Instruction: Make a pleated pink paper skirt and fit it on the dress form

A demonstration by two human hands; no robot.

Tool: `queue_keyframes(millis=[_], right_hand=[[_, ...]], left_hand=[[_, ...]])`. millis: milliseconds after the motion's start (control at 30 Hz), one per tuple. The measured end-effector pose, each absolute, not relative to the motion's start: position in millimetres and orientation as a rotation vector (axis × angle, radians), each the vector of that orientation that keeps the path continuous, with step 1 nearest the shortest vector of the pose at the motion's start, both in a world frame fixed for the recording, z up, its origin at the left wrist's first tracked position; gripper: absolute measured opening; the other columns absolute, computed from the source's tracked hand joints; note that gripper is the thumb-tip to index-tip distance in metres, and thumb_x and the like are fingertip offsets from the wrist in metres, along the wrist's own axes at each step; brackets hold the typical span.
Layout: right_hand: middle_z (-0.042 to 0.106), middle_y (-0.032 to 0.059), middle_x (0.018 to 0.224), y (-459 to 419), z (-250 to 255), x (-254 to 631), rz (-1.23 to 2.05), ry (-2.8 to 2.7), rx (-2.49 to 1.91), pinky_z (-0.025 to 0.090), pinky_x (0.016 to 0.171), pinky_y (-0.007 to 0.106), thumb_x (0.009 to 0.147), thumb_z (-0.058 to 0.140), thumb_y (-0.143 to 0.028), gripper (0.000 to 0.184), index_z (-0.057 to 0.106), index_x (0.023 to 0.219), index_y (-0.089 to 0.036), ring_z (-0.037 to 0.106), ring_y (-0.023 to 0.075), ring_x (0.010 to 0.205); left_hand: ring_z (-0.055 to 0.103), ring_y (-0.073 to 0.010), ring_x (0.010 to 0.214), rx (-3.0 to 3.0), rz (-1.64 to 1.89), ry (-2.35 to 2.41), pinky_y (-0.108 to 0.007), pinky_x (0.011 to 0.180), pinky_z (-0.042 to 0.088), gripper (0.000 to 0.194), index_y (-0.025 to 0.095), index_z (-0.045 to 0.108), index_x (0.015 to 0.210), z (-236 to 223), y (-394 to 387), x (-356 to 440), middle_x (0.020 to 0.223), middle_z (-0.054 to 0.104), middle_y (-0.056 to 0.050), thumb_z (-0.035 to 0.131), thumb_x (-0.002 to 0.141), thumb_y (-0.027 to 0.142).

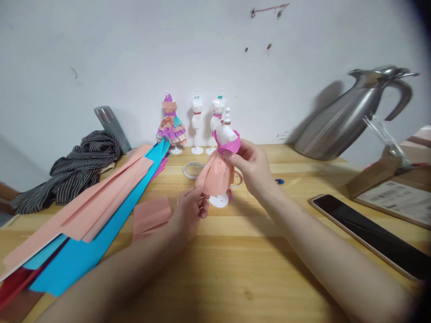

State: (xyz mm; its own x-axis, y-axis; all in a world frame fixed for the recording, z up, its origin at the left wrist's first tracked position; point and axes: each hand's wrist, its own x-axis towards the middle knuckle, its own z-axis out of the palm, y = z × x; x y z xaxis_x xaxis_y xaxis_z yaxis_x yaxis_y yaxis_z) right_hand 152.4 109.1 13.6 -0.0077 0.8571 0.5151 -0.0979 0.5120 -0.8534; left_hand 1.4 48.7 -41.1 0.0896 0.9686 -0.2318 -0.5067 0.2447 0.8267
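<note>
My right hand (253, 167) grips a small white dress-form mannequin (225, 134) at the waist, thumb in front. The mannequin leans slightly, its round base (218, 200) low over the table. A magenta paper band (230, 144) wraps its bodice, and a gathered peach crepe-paper skirt (215, 175) hangs below. My left hand (190, 211) is closed at the skirt's lower left hem, pinching its edge; the other fingers are curled. Beside that hand lies a cut piece of peach crepe paper (151, 215). A roll of tape (193, 170) and another ring-shaped roll (238, 179) sit behind the skirt.
By the wall stand a mannequin in a ruffled paper dress (171, 125) and two white mannequins (197, 107). Crepe-paper strips (111, 193) and striped cloth (84, 163) lie left, near a bottle (112, 128). At right are a phone (363, 231), cardboard box (387, 179) and metal jug (340, 116).
</note>
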Motion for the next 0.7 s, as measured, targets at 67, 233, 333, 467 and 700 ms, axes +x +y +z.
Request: queue_keyframes(millis=[67,233,333,467,700], right_hand=[[0.072,0.0023,0.083,108,14,152,0.861,-1.38,-0.729,0.053,0.079,0.036,0.068,0.074,-0.031,0.019,0.068,0.083,-0.02,0.066,0.0211,0.083],[0.072,0.0018,0.083,108,13,152,0.863,-1.384,-0.715,0.053,0.08,0.036,0.068,0.074,-0.031,0.02,0.068,0.083,-0.02,0.066,0.021,0.083],[0.072,0.0018,0.085,110,12,153,0.858,-1.387,-0.721,0.053,0.081,0.036,0.069,0.074,-0.032,0.02,0.068,0.084,-0.02,0.066,0.021,0.084],[0.072,0.002,0.086,112,10,153,0.853,-1.375,-0.726,0.052,0.08,0.035,0.069,0.074,-0.033,0.021,0.069,0.086,-0.02,0.066,0.0211,0.086],[0.072,0.0019,0.086,111,12,151,0.875,-1.371,-0.721,0.052,0.08,0.036,0.068,0.074,-0.032,0.022,0.068,0.085,-0.021,0.066,0.0212,0.085]], left_hand=[[0.039,-0.004,0.045,0.665,1.232,0.92,-0.019,0.042,0.022,0.031,0.015,0.053,0.065,-43,50,1,0.061,0.051,0.003,0.076,0.063,0.036],[0.04,-0.0035,0.046,0.713,1.229,0.923,-0.018,0.042,0.024,0.041,0.015,0.053,0.062,-48,54,-3,0.057,0.05,0.004,0.084,0.058,0.041],[0.041,-0.0037,0.045,0.719,1.209,0.91,-0.018,0.042,0.024,0.043,0.014,0.054,0.063,-50,55,-4,0.058,0.051,0.004,0.084,0.056,0.043],[0.043,-0.0046,0.046,0.706,1.199,0.889,-0.018,0.041,0.025,0.044,0.014,0.055,0.068,-57,55,-2,0.067,0.056,0.001,0.081,0.059,0.049],[0.042,-0.0041,0.045,0.764,1.129,0.81,-0.02,0.041,0.023,0.038,0.013,0.059,0.067,-57,50,5,0.066,0.058,0.0,0.084,0.056,0.039]])
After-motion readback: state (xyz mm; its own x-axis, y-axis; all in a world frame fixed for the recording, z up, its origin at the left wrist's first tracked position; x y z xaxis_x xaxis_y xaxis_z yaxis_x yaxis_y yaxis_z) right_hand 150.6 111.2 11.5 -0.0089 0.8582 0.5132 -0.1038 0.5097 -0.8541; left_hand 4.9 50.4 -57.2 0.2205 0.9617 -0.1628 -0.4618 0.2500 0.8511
